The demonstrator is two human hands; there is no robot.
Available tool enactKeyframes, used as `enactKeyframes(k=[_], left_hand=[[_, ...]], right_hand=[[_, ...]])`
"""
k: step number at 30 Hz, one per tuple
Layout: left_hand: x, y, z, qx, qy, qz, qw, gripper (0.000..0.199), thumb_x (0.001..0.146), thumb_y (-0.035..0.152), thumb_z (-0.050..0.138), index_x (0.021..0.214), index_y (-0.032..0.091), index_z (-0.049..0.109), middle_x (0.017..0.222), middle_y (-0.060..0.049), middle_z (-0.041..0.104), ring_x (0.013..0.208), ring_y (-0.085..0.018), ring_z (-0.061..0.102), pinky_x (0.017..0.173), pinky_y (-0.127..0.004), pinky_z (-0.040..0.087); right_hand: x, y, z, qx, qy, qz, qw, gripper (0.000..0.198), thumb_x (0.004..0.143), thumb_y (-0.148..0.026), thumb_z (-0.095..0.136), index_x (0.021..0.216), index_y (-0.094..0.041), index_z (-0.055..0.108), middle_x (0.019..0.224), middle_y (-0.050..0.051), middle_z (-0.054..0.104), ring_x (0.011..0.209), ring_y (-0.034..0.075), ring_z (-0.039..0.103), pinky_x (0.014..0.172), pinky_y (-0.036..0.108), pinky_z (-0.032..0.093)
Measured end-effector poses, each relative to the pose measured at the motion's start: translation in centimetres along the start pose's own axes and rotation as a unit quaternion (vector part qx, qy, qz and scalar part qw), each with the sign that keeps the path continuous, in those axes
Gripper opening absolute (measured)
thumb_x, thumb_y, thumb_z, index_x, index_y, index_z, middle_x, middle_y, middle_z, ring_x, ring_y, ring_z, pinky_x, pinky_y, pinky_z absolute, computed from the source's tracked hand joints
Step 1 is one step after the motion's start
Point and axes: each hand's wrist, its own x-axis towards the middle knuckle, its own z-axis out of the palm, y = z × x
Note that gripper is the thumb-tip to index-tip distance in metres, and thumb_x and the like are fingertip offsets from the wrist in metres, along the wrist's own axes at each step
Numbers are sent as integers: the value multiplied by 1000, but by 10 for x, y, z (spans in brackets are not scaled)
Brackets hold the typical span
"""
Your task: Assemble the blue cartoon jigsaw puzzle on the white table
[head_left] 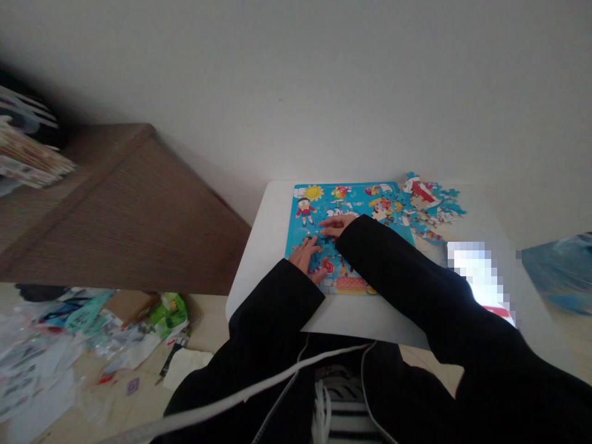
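Observation:
A blue cartoon jigsaw puzzle lies flat on a small white table, partly put together in its tray. My left hand rests on its lower left part, fingers stretched out and thumb apart. Just above and to the right, my right hand reaches across the middle, its fingers extended to the left and slightly apart over the puzzle. No piece can be made out in either hand. My right sleeve hides much of the puzzle's lower right. Loose puzzle pieces are heaped beyond the puzzle's right edge.
The white table stands against a grey wall. On its right side is a bright, pixelated screen-like object. A brown cabinet stands at left, with bags and papers on the floor below. A white cable crosses my lap.

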Motion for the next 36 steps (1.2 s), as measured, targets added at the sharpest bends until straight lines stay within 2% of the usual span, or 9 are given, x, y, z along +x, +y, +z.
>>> enactKeyframes(k=[2, 4, 8, 12, 16, 21, 28, 33, 36], left_hand=[[9, 2, 0, -104, 89, -92, 986, 43, 74, 39, 54, 108, 14, 47, 118, -17, 53, 110, -26, 51, 88, -43, 42], [21, 5, 2, -199, 154, -187, 949, 46, 72, 39, 58, 108, 14, 45, 107, -15, 58, 93, -23, 59, 74, -36, 49], [43, 11, 7, -303, 139, -264, 905, 37, 66, 43, 63, 89, 15, 56, 77, -6, 64, 67, -16, 61, 61, -26, 49], [50, 14, 8, -305, 88, -273, 908, 31, 64, 46, 65, 67, 15, 59, 54, 2, 57, 50, -10, 53, 47, -20, 43], [49, 15, 6, -301, 82, -279, 908, 29, 64, 43, 64, 68, 14, 61, 53, 2, 59, 47, -10, 52, 44, -19, 40], [49, 16, 6, -301, 83, -281, 907, 26, 66, 39, 63, 72, 13, 64, 58, 0, 62, 50, -11, 55, 48, -19, 41], [50, 12, 7, -244, 74, -263, 930, 25, 68, 37, 60, 71, 12, 64, 54, 2, 58, 50, -11, 53, 46, -19, 39], [50, 11, 5, -269, 75, -261, 924, 27, 70, 38, 59, 77, 13, 66, 59, 0, 62, 52, -12, 55, 50, -20, 42], [49, 13, 2, -236, 71, -249, 936, 26, 72, 37, 58, 79, 14, 67, 60, 0, 62, 53, -12, 55, 50, -20, 41]], right_hand=[[-2, -4, 0, 108, -12, 53, 993, 33, 66, -16, 68, 99, -19, 63, 66, -1, 66, 58, 9, 60, 54, 18, 48], [-5, -10, 0, 174, -2, 90, 981, 32, 67, -11, 66, 97, -19, 63, 61, -1, 64, 56, 8, 60, 50, 16, 46], [-12, -21, 5, 222, 40, 127, 966, 18, 70, -12, 63, 87, -16, 63, 58, -1, 62, 57, 9, 60, 45, 15, 44], [-22, -24, 7, 163, 61, 81, 981, 16, 67, -27, 67, 77, -16, 63, 57, -1, 60, 55, 9, 57, 47, 17, 45], [-27, -22, 8, 76, 105, -25, 991, 20, 67, -33, 64, 78, -17, 61, 61, -2, 60, 52, 8, 54, 49, 20, 45], [-32, -17, 8, -48, 169, -156, 972, 20, 68, -33, 62, 80, -17, 63, 74, 2, 65, 68, 12, 60, 63, 24, 49], [-31, -13, 13, 15, 103, -42, 994, 26, 79, -40, 50, 90, -18, 58, 73, 3, 64, 57, 10, 59, 54, 23, 50], [-34, -17, 7, -101, 137, -124, 978, 23, 73, -38, 57, 89, -21, 60, 90, 5, 64, 80, 15, 61, 68, 25, 51], [-35, -17, 8, -96, 135, -132, 977, 21, 74, -36, 56, 88, -20, 60, 88, 5, 63, 79, 15, 60, 68, 25, 51]])
